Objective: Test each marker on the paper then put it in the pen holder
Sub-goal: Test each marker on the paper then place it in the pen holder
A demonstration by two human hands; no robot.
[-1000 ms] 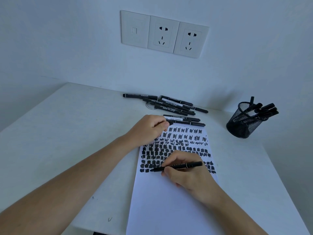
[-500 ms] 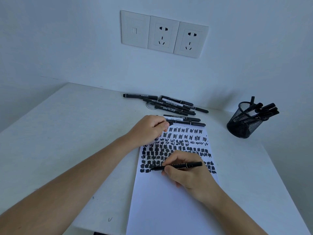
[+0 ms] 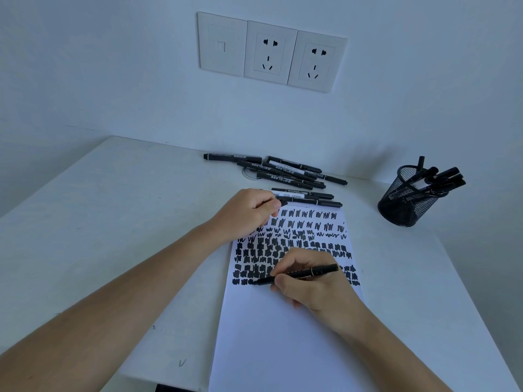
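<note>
A white sheet of paper lies on the table, its upper half covered with rows of black scribbles. My right hand grips a black marker, whose tip touches the paper at the left end of the lowest scribble row. My left hand rests curled on the paper's top left corner; its fingers seem to pinch a small dark piece, perhaps a cap. A black mesh pen holder with several markers stands at the right. Loose black markers lie in a pile beyond the paper.
The white table meets the wall at the back, and its right edge runs close to the pen holder. A panel of wall sockets sits above the marker pile. A small pen mark shows near the front edge.
The marker tip has shifted slightly left along the lowest scribble row. My left hand has stayed in place.
</note>
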